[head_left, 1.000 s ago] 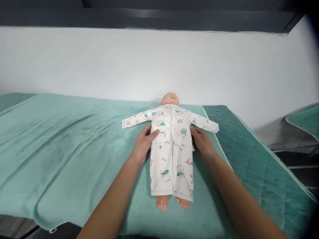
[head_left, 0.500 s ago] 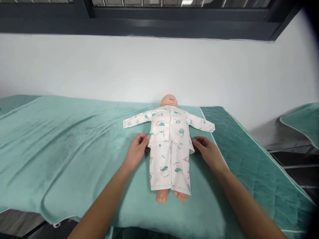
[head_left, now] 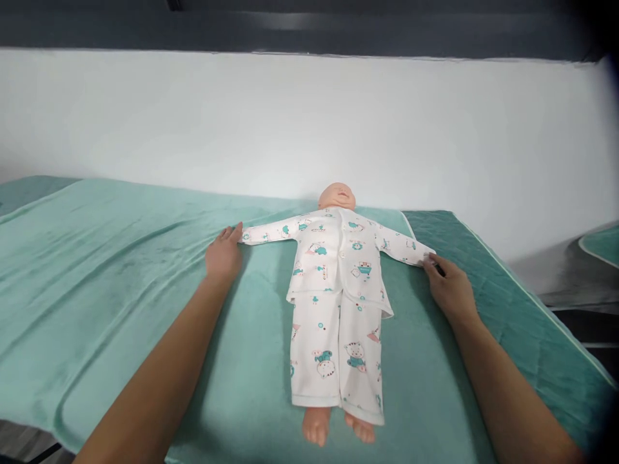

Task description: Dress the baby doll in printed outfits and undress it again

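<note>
A baby doll (head_left: pixel 337 195) lies on its back, dressed in a white pyjama top (head_left: pixel 333 258) and matching trousers (head_left: pixel 314 348) with green and pink animal prints. Both sleeves stretch out sideways, and the doll's bare feet (head_left: pixel 316 425) stick out below the trouser legs. At the end of the left-side sleeve (head_left: pixel 271 232) is my left hand (head_left: pixel 224 252), its fingers closed at the cuff. My right hand (head_left: pixel 449 283) pinches the cuff of the right-side sleeve (head_left: pixel 403 247) between thumb and fingers. Any doll hands inside the sleeves are hidden.
A light green blanket (head_left: pixel 120 270) with wrinkles covers the bed under the doll. On the right is a darker quilted mat (head_left: pixel 503 309). A white wall (head_left: pixel 217 122) rises behind, with a dark frame (head_left: pixel 290 29) above it.
My hands have moved outward and up from the hem of the top to the two sleeve ends. The right-side sleeve now slopes down slightly more. The camera view has come closer.
</note>
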The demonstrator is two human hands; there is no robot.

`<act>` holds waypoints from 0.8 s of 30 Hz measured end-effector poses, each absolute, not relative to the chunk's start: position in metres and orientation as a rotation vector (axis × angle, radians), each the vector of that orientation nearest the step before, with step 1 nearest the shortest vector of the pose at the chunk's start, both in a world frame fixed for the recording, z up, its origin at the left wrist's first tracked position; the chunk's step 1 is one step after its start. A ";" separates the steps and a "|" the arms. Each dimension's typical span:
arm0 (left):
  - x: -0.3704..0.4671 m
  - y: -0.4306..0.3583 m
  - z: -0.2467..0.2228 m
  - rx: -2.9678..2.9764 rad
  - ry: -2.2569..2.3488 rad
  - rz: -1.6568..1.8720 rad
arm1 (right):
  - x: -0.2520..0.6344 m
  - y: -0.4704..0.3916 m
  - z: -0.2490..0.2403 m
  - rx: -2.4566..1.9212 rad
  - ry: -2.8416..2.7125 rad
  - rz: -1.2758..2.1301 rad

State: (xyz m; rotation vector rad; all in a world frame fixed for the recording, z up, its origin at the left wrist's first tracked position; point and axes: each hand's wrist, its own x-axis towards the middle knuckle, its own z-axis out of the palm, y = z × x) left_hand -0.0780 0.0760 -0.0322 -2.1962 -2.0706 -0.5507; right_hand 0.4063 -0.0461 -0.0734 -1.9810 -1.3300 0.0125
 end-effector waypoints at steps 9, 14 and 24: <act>-0.078 0.073 -0.031 -2.081 -2.243 -0.809 | 0.414 -0.041 -0.083 -1.986 -1.304 -0.082; -0.082 0.074 -0.029 -2.008 -2.342 -1.439 | 0.412 -0.041 -0.085 -2.013 -1.318 -0.044; -0.085 0.079 -0.033 -1.869 -2.191 -1.943 | 0.410 -0.043 -0.076 -1.832 -1.200 0.025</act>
